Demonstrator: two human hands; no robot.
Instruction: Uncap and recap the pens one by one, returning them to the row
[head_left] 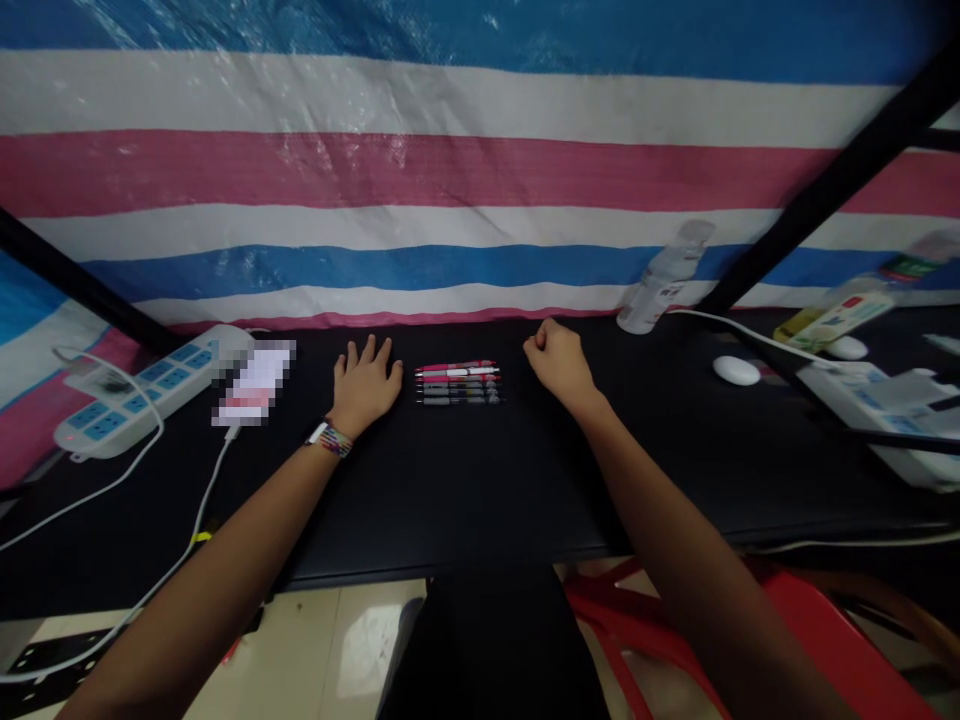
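Both hands empty: my left hand (pixel 365 385) lies flat with fingers spread, my right hand (pixel 559 362) is curled into a loose fist.

I count five pens (pixel 457 383) in a neat row on the black table (pixel 465 480), between the two hands; the left hand is just beside the pens, the right a little farther off. Two bottles (pixel 664 278) stand right of the pens, a power strip (pixel 142 390) left.

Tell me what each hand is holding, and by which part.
Nothing visible. The left hand lies flat and open on the black table, left of the row of pens. The right hand is a closed fist; nothing shows in it.
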